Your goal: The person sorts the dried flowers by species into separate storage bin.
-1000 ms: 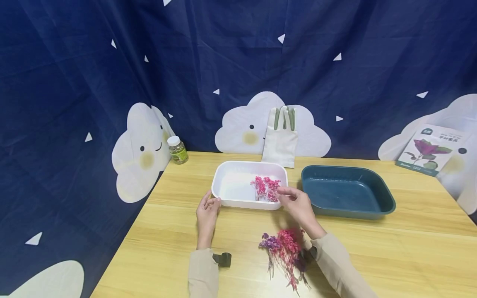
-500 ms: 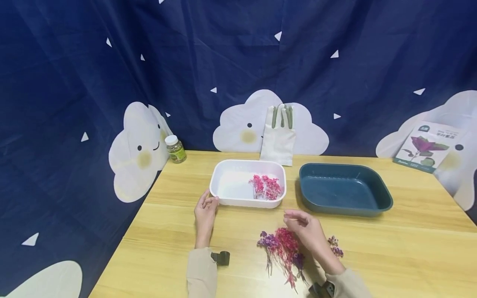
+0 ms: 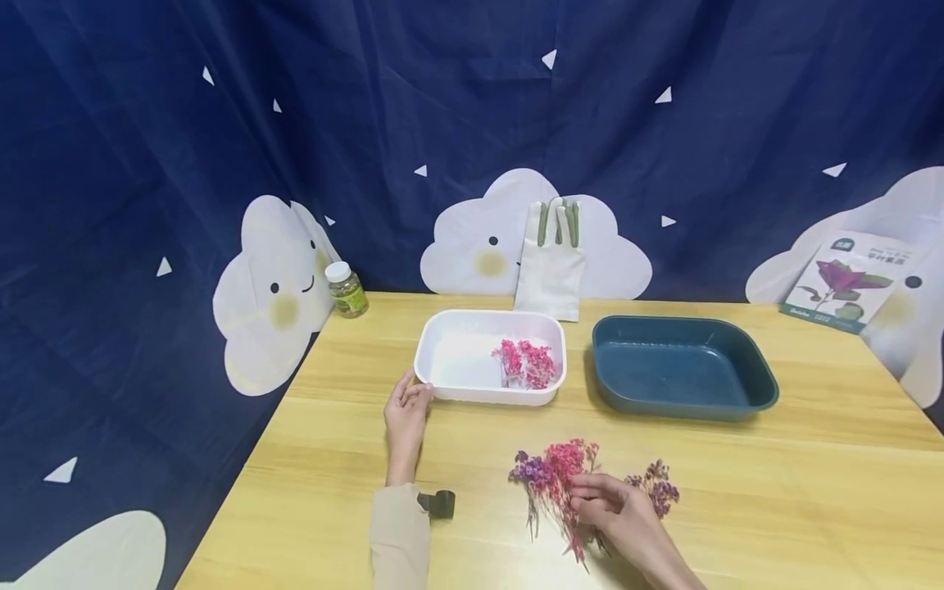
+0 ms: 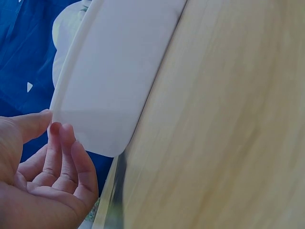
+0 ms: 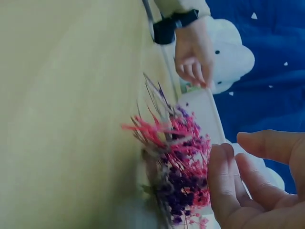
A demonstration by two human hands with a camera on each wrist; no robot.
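Observation:
My left hand [image 3: 405, 422] pinches the front left corner of a white plastic tray [image 3: 472, 394], its thumb at the rim in the left wrist view. Small pink dried flowers [image 3: 527, 365] lie in the right half of that tray. Over the near table, my right hand [image 3: 623, 520] reaches to a pile of pink and purple dried flowers [image 3: 564, 467] with thin stems. Its fingers overlap the stems in the head view. In the right wrist view, thumb and fingers are apart with nothing between them. More purple dried flowers [image 3: 658, 489] lie just beyond this hand.
A dark teal tray [image 3: 686, 408] stands right of the white one. Behind them, a white and green glove [image 3: 549, 279] leans on the cloud-print curtain. A jar with a white lid [image 3: 347, 291] is at the back left, a plant-picture packet [image 3: 844, 283] at the back right.
My right hand has left the white tray and moved down toward me to the flower pile. The pink flowers stay in the tray. My left hand has kept its place at the corner.

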